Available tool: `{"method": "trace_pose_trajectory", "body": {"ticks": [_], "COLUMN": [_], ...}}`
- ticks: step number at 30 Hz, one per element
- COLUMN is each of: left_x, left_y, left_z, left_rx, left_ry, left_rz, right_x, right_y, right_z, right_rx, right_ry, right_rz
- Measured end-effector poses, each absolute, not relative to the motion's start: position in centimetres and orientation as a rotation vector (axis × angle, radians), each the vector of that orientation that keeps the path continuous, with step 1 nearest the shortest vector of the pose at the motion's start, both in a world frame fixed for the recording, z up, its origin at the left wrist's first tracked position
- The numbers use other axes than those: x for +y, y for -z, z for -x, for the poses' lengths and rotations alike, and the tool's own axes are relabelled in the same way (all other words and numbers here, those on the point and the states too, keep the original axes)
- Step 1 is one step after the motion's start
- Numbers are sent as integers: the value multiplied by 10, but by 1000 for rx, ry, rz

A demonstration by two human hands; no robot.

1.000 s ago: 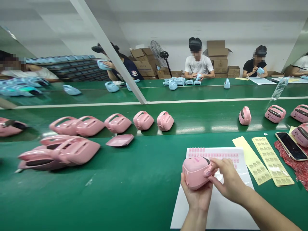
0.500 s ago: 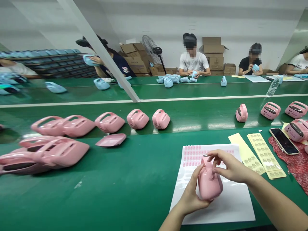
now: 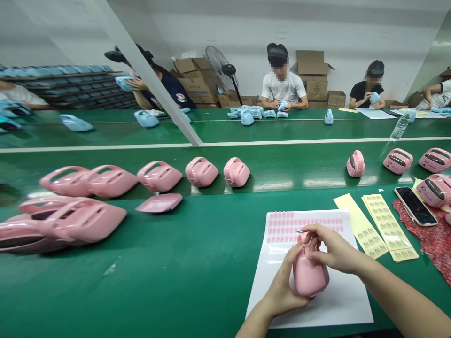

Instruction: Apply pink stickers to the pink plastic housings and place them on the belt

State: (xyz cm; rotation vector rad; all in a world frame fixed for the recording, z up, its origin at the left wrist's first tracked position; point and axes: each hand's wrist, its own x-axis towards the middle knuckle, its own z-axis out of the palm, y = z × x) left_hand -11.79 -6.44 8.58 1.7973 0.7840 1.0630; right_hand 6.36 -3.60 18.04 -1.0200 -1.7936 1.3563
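A pink plastic housing with a carrying handle (image 3: 310, 277) is held end-on over a white sheet with rows of small pink stickers (image 3: 260, 305). My left hand (image 3: 287, 286) wraps round its left side, thumb low and fingers up along the wall. At the top, my right hand (image 3: 326, 246) has its fingers bent round the handle, thumb pressed against it. A small shiny piece (image 3: 299, 231) shows at the handle's top; its kind is unclear. The right fingertips are partly hidden behind the handle.
Pink housings stand along the green bench, several at left (image 3: 88, 220) and several at right (image 3: 397, 161). Yellow sticker sheets (image 3: 387, 225), a phone (image 3: 416, 206) and red bubble wrap (image 3: 437, 258) lie on the right. Across the bench, co-workers (image 3: 283, 87) handle blue housings.
The pink housing has shifted slightly down and to the right with both hands. My right fingers have curled further round the handle. The view has turned a little.
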Motion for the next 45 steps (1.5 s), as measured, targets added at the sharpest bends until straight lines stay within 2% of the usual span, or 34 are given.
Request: {"method": "trace_pose_trajectory", "body": {"ticks": [7,15,19,27,38,45], "left_x": [-64,-65,-65,-63,-65,-66], "left_y": [-83,-82,-83,-83,-89,-96], "left_z": [120,120,121,119,108,105], "left_rx": [837,840,851,803,735,785], "left_ry": [-984,-1021,-1045,-991,-1098,-1046], "left_rz": [-1931,-1943,-1995,-2106,-2160,-2257], "right_x": [-41,-52,-57,-54,-60,-70], "right_y": [-169,-151,-144,-137,-145,-159], "right_z": [-62,-58,-59,-56,-60,-66], "right_rx": [-1850,-2017,-2036,-1788,-1386,-1483], "right_ry": [-1171,-660,-524,-866,-1152,-1220], "right_rz": [996,862,876,1060,1147,1205]}}
